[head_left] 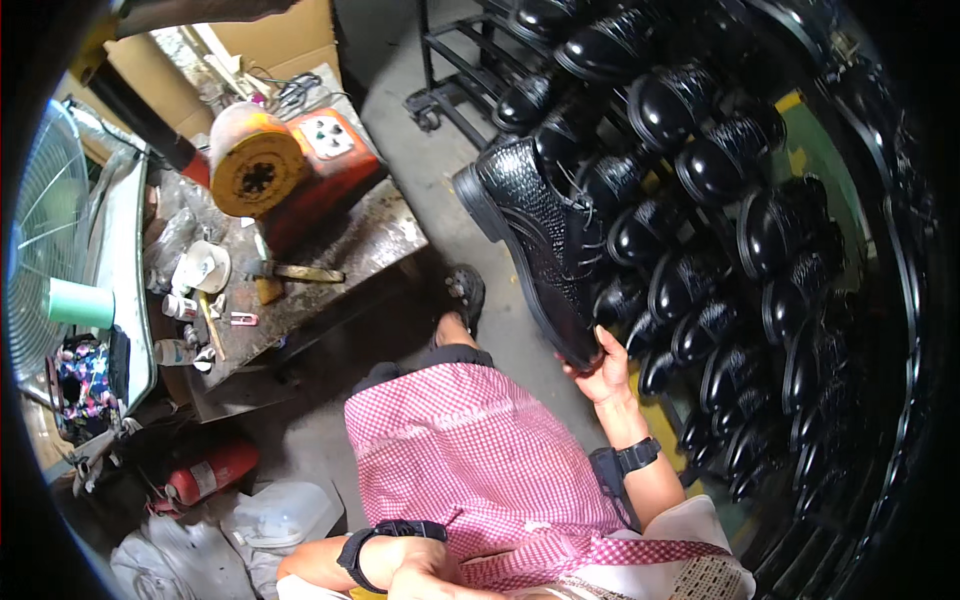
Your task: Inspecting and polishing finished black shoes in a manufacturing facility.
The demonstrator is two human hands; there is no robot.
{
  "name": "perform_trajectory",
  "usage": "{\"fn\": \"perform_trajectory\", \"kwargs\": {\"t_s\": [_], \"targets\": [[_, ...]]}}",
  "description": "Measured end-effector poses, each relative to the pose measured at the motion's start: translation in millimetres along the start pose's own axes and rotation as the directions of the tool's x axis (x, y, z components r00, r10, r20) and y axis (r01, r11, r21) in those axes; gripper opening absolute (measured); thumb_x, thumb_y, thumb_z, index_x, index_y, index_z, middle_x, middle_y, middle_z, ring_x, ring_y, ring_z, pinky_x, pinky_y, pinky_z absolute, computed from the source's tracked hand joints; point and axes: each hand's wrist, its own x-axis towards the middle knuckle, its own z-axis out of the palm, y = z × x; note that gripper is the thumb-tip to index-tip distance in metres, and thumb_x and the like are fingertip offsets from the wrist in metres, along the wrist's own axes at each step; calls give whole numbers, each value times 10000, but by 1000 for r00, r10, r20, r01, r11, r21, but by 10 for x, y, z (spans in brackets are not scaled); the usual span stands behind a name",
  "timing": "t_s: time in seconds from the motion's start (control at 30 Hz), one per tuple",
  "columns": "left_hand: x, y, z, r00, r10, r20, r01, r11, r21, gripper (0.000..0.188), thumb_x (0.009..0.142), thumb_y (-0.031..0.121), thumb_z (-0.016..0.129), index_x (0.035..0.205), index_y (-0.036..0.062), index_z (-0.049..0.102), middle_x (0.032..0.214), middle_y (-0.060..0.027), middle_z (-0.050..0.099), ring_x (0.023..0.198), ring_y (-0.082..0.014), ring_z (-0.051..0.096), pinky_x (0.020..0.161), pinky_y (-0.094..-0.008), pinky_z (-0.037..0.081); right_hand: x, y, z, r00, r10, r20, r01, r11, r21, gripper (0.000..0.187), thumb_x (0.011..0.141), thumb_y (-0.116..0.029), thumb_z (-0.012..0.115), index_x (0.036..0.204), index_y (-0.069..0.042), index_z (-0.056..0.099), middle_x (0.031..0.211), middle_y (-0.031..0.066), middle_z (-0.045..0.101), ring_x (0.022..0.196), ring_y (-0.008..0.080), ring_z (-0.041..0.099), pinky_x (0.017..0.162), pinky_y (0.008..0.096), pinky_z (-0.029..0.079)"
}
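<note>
We raised our right forearm from the lower right, with the right hand [606,378] closed, thumb and fingers, on the toe of a black lace-up shoe [540,235], its heel pointing away from us, beside the rows of glossy shoes [668,112]. Our left forearm crossed before the checked apron [465,440]; the lower edge cut off the left hand [435,580], so we could not tell its grip.

The held shoe [530,205] looks like leather, glossy and pebbled on its upper, with a duller sole [535,300]. The racked shoes [668,108] have smooth, mirror-shiny toes. The apron [470,420] is matt woven cloth. The bench top [385,238] looks like scuffed metal; the hammer handle [312,273] is wood, the box [290,42] matt cardboard, the bag [285,515] thin plastic.
</note>
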Motion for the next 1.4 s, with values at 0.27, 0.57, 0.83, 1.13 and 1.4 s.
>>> {"fn": "perform_trajectory", "kwargs": {"t_s": [0.27,0.57,0.83,1.13,1.4], "targets": [[119,-196,-283,991,-75,108,78,997,-17,160,714,76,649,873,66,658,806,-27,674,697,-123,646,751,-328,508,578,-52,861,991,-53,122,56,998,-21,326,804,-332,671,995,-68,671,957,88,705,763,254,688,545,305,534],[277,-398,-582,825,-357,438,417,908,-46,214,693,62,653,906,52,666,809,-37,674,673,-137,644,699,-314,527,902,12,1489,976,41,216,-60,994,86,328,844,-329,633,1041,-69,662,955,110,701,788,296,685,530,324,557],[-948,-530,-627,474,-850,230,738,525,423,225,701,29,643,925,17,664,745,-107,657,602,-241,628,553,-328,498,1044,185,1935,963,120,241,-160,975,154,347,884,-359,583,1037,-59,668,973,134,691,803,298,680,549,313,579],[-1297,-401,-611,288,-937,199,748,349,565,194,760,50,610,945,29,663,840,-117,692,718,-259,672,654,-334,530,1296,187,2884,933,48,356,-107,983,147,331,900,-271,585,1025,30,641,933,182,682,786,304,686,571,311,609],[-1305,-388,-620,279,-935,218,729,354,585,188,764,76,613,941,35,660,802,-118,681,682,-259,654,635,-345,512,1474,231,3541,945,-38,324,-8,990,141,316,871,-268,634,996,22,649,926,186,676,810,315,679,576,295,605]]}}
